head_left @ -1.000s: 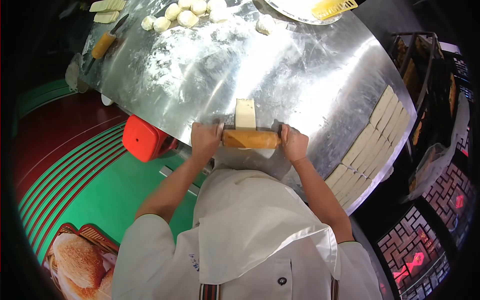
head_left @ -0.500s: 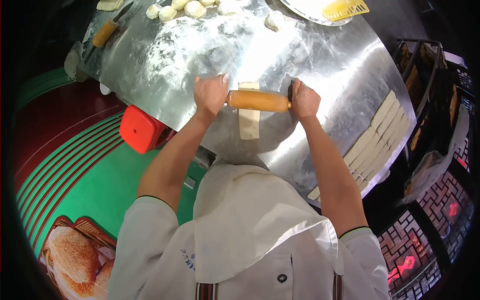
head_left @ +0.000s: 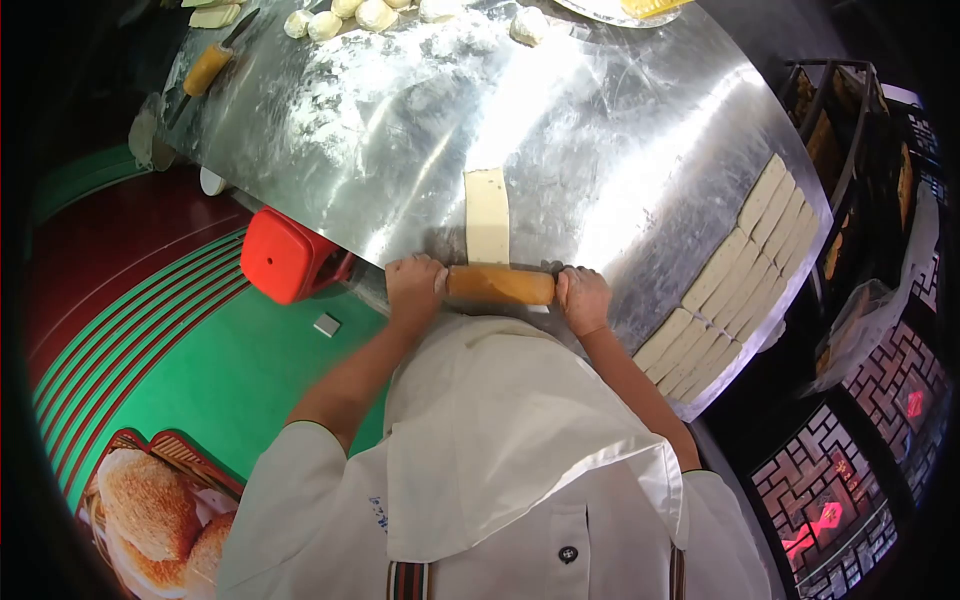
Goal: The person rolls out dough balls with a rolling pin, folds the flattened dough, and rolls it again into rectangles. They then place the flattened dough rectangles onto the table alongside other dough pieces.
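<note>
A wooden rolling pin (head_left: 500, 285) lies crosswise near the table edge closest to my body. My left hand (head_left: 416, 288) is closed around its left handle and my right hand (head_left: 584, 298) around its right one. Under the roller runs a flat strip of pale dough (head_left: 487, 215); most of it stretches away from me, and a small end shows on my side of the pin. On the right of the metal table (head_left: 400, 190), several cut dough strips (head_left: 745, 270) lie side by side in rows.
Several round dough balls (head_left: 375, 15) and scattered flour (head_left: 350, 90) are at the far side. A second rolling pin (head_left: 207, 70) lies far left. A plate with a yellow scraper (head_left: 650, 8) stands at the back. A red stool (head_left: 285, 258) is left of the table; a dark rack (head_left: 850, 150) stands right.
Both hands have pulled the rolling pin toward my body, from the middle of the dough strip to its near end. More of the strip's far part now shows.
</note>
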Available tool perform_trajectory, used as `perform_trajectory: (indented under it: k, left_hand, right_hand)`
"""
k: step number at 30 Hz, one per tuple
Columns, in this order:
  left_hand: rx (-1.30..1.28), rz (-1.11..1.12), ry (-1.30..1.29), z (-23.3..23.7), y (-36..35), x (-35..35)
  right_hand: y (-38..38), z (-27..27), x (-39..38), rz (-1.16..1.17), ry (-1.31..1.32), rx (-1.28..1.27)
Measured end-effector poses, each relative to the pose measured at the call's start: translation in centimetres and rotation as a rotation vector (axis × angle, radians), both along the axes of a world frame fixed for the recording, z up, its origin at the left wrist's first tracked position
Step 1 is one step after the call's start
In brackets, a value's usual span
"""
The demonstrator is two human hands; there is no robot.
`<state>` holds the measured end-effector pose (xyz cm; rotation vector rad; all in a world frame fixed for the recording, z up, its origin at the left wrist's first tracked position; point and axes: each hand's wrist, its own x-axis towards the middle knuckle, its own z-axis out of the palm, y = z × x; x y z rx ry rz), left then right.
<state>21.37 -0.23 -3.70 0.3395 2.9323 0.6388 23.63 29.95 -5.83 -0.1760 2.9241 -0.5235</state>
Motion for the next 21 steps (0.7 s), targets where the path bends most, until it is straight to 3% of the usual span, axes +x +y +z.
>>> perform_trajectory:
  k: [4, 7, 9, 12, 16, 18, 21]
  left_hand:
    - [0.09, -0.055, -0.161, 1.7, -0.5, 1.2]
    - [0.11, 0.019, -0.136, 3.0, -0.7, -2.8]
    - [-0.05, 0.049, -0.009, -0.2, -0.7, -6.0]
    - [-0.072, 0.097, 0.015, -2.6, -0.3, -13.3]
    - [-0.103, 0.146, 0.017, -2.5, 0.7, -21.0]
    - [-0.13, 0.202, 0.001, -2.7, 1.0, -22.8]
    - [-0.186, 0.186, -0.08, -0.8, 1.3, -19.6]
  right_hand:
    - [0.1, 0.2, 1.6, -0.016, 0.004, -0.081]
    - [-0.2, 1.2, -1.9, -0.06, 0.021, -0.066]
    - [-0.9, -0.1, -6.0, -0.097, 0.024, -0.072]
    - [-1.4, -0.4, -13.6, -0.2, 0.056, 0.011]
    - [-0.8, -0.7, -22.6, -0.219, -0.019, 0.165]
    - [-1.0, -0.5, -23.5, -0.204, -0.022, 0.187]
    - [-1.4, 0.2, -20.7, -0.223, -0.032, 0.125]
